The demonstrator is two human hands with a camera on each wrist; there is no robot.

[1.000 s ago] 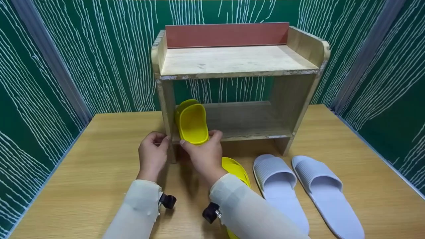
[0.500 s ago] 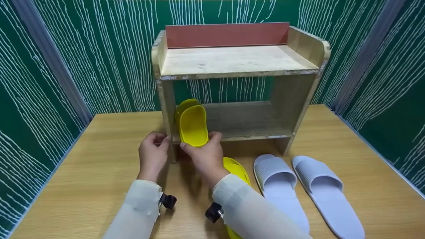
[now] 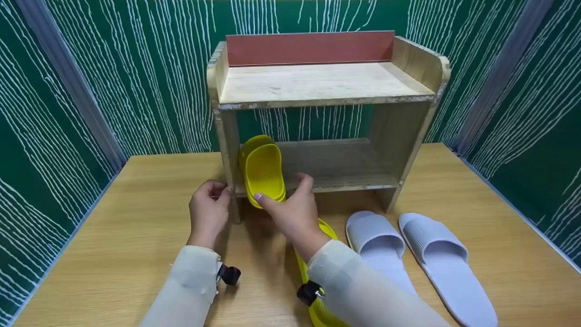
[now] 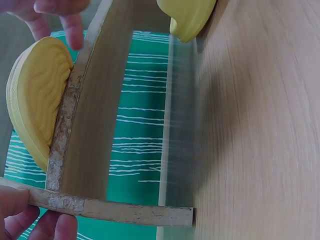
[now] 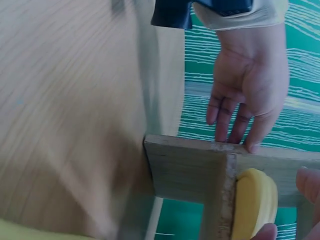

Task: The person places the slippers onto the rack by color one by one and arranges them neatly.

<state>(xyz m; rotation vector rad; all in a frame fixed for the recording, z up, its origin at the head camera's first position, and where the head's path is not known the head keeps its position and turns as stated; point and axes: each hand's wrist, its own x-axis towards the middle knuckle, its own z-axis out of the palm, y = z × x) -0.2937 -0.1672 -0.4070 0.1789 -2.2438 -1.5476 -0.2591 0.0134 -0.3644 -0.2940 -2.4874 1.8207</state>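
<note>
A yellow clog (image 3: 264,170) sits on the lower shelf of a small wooden shoe rack (image 3: 327,84), against its left side, heel facing me and jutting past the front edge. My left hand (image 3: 209,211) pinches the rack's left side panel (image 4: 120,211), thumb on one face and fingers on the other. Beside the clog's heel, my right hand (image 3: 292,211) has its thumb and forefinger spread apart, thumb tip right at the heel's rim. Below that arm lies a second yellow clog (image 3: 324,313) on the table, partly hidden by the wrist and sleeve.
Two pale slippers, a left one (image 3: 379,247) and a right one (image 3: 454,268), lie side by side on the wooden table (image 3: 136,218), right of the second clog. Green walls (image 3: 150,68) with white streaks enclose the table at the back and sides.
My right hand has loosened from the clog's heel and drawn slightly right, its fingers spreading. The clog stays on the lower shelf. My left hand has not moved.
</note>
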